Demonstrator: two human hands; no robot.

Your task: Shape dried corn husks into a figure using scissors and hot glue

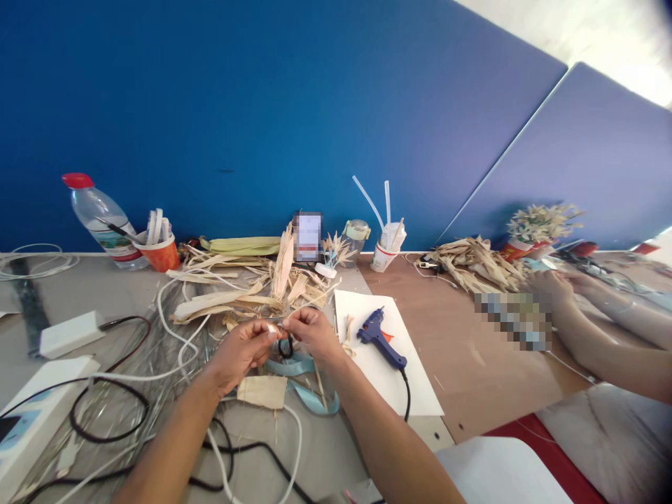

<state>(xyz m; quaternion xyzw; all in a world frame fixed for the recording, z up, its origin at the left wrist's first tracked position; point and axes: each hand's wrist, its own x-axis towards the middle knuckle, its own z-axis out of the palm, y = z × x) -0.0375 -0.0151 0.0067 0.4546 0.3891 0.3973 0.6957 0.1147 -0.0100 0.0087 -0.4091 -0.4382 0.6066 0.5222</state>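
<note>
My left hand (pixel 242 350) and my right hand (pixel 313 334) meet over the middle of the desk, both closed in a pinch. Between their fingertips is something thin and small that I cannot make out. Just below the fingers lie a light-blue ribbon (pixel 309 399) and a pale piece of husk (pixel 261 392). Behind the hands spreads a pile of dried corn husks (pixel 225 302). To the right of my right hand, a blue hot glue gun (pixel 382 339) rests on a white sheet (pixel 420 392).
Cables and a power strip (pixel 50 402) cover the left side. At the back stand a bottle (pixel 108 224), a red cup (pixel 159 253), a phone (pixel 309 238), a jar (pixel 355 241) and a white cup (pixel 386 255). A co-worker's hands (pixel 549 294) are at the right, beside more husks (pixel 475 262).
</note>
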